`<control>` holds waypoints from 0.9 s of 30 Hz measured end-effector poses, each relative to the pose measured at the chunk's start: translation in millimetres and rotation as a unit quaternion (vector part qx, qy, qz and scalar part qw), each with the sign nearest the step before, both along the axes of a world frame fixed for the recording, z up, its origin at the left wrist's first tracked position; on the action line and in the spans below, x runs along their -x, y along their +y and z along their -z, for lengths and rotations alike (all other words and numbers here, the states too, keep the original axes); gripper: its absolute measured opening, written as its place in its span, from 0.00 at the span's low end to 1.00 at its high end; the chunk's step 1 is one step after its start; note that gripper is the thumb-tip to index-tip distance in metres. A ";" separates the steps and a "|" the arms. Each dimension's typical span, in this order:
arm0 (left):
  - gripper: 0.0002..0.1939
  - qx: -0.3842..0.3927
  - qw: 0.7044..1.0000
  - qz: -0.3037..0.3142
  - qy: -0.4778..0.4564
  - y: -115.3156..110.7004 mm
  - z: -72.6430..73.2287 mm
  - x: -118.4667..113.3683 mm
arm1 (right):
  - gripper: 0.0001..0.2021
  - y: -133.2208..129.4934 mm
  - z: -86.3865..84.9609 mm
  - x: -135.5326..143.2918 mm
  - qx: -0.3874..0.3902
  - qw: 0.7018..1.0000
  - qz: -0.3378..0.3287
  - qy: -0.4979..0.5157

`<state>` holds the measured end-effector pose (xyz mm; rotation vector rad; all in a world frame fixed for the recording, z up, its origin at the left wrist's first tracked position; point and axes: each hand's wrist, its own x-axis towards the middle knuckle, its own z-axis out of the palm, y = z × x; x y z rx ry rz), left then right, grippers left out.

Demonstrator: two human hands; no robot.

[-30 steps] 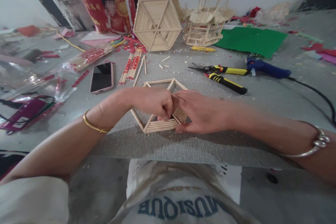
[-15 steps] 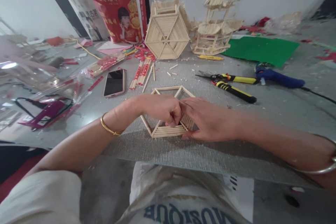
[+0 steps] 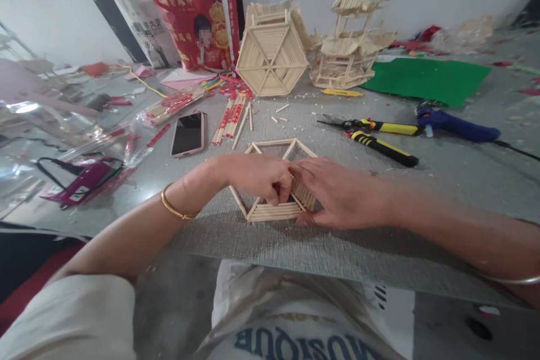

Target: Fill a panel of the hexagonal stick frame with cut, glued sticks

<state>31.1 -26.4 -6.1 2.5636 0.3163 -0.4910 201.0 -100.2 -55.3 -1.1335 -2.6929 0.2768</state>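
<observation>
A hexagonal frame of thin wooden sticks (image 3: 274, 212) lies flat near the table's front edge. Spokes divide it; the front section and the right one are partly filled with rows of sticks. Over its middle, my left hand (image 3: 264, 179) has its fingers curled into a pinch, pointing down at the inner ends of the rows. Whatever those fingers hold is hidden. My right hand (image 3: 333, 191) grips the frame's right side, thumb at the front corner and fingers reaching across the top to meet my left knuckles. It covers much of the right section.
Behind the frame lie loose sticks (image 3: 242, 126) and a phone (image 3: 188, 134). Yellow-black pliers (image 3: 379, 138), a blue glue gun (image 3: 459, 125) and a green sheet (image 3: 430, 80) are to the right. A finished hexagonal panel (image 3: 272, 59) and a stick pagoda (image 3: 348, 39) stand at the back.
The whole view has shifted slightly, with things appearing a little further right. Both hands stay at the frame in nearly the same pose.
</observation>
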 end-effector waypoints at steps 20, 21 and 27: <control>0.13 0.004 1.000 -0.022 0.000 -4.4 -4.3 12.6 | 0.44 -3.3 1.0 -0.1 -0.010 0.999 0.017 -0.031; 0.13 0.008 1.000 -0.024 -0.001 -3.8 -3.7 12.9 | 0.44 -3.5 1.0 0.0 -0.013 0.999 0.018 -0.032; 0.11 0.017 0.999 -0.041 0.018 -2.6 -2.1 12.5 | 0.42 -3.5 5.0 -1.6 -0.040 0.999 0.016 -0.033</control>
